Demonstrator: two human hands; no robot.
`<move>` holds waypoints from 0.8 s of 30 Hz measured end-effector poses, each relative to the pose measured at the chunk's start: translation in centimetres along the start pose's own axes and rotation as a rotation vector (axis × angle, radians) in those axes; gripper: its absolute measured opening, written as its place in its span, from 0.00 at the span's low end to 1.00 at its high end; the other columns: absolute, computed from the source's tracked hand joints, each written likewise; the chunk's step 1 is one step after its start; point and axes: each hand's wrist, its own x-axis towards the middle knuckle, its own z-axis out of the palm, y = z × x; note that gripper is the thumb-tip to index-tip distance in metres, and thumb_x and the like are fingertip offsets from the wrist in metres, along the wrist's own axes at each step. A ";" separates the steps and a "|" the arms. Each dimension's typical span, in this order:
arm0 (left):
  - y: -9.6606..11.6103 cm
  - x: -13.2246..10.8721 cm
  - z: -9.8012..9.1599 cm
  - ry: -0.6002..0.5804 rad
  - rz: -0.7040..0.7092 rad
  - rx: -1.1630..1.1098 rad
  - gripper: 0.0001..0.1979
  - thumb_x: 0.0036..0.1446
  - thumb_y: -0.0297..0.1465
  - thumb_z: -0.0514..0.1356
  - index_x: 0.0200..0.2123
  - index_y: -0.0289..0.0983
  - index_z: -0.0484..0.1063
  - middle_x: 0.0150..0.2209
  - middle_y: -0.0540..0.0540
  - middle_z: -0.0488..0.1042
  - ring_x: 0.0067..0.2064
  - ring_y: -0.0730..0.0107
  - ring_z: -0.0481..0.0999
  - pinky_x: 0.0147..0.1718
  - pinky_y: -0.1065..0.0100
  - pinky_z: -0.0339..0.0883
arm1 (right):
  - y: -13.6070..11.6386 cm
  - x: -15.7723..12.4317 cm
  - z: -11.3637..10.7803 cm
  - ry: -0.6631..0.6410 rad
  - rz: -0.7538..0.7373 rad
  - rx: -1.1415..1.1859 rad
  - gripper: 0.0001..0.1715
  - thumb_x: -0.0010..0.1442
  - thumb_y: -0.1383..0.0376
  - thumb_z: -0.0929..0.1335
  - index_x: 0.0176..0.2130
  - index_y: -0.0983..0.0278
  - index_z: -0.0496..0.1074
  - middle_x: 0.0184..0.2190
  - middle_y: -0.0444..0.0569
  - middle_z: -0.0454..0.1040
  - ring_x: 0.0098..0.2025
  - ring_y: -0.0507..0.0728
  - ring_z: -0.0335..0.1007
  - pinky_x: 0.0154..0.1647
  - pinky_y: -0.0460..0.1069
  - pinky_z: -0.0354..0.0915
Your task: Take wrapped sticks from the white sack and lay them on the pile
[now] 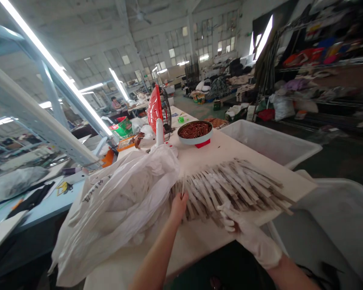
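A wide row of pale, flat strips (226,183) lies overlapping on the white table. My left hand (178,206), bare, is closed at the row's left end, and a thin pale strip (184,186) rises from between its fingers. To the right, my right hand (237,223) wears a white glove and has its fingers curled at the strips' near ends. Whatever those gloved fingers hold is too blurred to make out. A large crumpled white plastic bag (121,201) spreads beside my left hand, covering the table's left part.
Behind the strips a round tray (195,139) of small brown pieces stands on a red base. A red fan (157,110) stands to its left. Translucent plastic bins (272,141) flank the table (299,187) on the right. A metal post (42,117) slants at the left.
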 end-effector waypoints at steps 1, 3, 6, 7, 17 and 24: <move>0.0 -1.8 -0.2 -0.032 -0.001 -0.028 0.18 0.59 0.40 0.47 0.32 0.34 0.69 0.24 0.48 0.69 0.25 0.72 0.66 0.26 0.72 0.59 | 0.4 0.7 0.2 -0.025 0.049 0.060 0.13 0.42 0.66 0.76 0.27 0.66 0.71 0.19 0.37 0.64 0.15 0.40 0.52 0.12 0.37 0.50; -0.2 -5.4 -0.7 -0.095 -0.001 -0.138 0.22 0.58 0.46 0.46 0.32 0.34 0.69 0.23 0.50 0.67 0.20 0.76 0.61 0.21 0.73 0.55 | 1.1 1.9 0.9 -0.070 0.155 0.192 0.16 0.41 0.68 0.77 0.24 0.66 0.67 0.18 0.36 0.63 0.14 0.39 0.50 0.12 0.36 0.49; -0.9 -10.4 -2.1 -0.161 0.001 -0.314 0.25 0.55 0.50 0.48 0.37 0.33 0.68 0.25 0.51 0.66 0.19 0.79 0.57 0.19 0.74 0.52 | 2.3 2.9 2.0 -0.127 0.276 0.303 0.15 0.43 0.70 0.76 0.26 0.65 0.66 0.18 0.35 0.65 0.15 0.41 0.56 0.15 0.37 0.54; -1.3 -11.9 -2.7 -0.168 0.005 -0.333 0.26 0.54 0.51 0.49 0.38 0.33 0.68 0.25 0.51 0.66 0.19 0.79 0.57 0.19 0.74 0.51 | 2.7 3.2 2.3 -0.141 0.312 0.306 0.13 0.46 0.70 0.75 0.29 0.65 0.67 0.19 0.37 0.67 0.17 0.42 0.60 0.17 0.38 0.58; -3.0 -17.5 -6.2 -0.076 -0.091 -0.411 0.28 0.51 0.52 0.51 0.38 0.31 0.70 0.24 0.51 0.67 0.18 0.80 0.60 0.18 0.74 0.51 | 5.6 3.1 4.4 -0.202 0.175 -0.160 0.11 0.50 0.63 0.73 0.35 0.64 0.74 0.27 0.41 0.75 0.27 0.46 0.68 0.26 0.41 0.65; 0.4 -15.1 -4.5 -0.134 -0.210 -0.905 0.24 0.49 0.50 0.56 0.33 0.32 0.67 0.28 0.48 0.70 0.17 0.84 0.53 0.15 0.75 0.42 | 5.9 -0.4 6.6 -0.383 -0.317 -0.847 0.21 0.56 0.53 0.66 0.46 0.61 0.73 0.43 0.49 0.74 0.45 0.57 0.67 0.49 0.52 0.62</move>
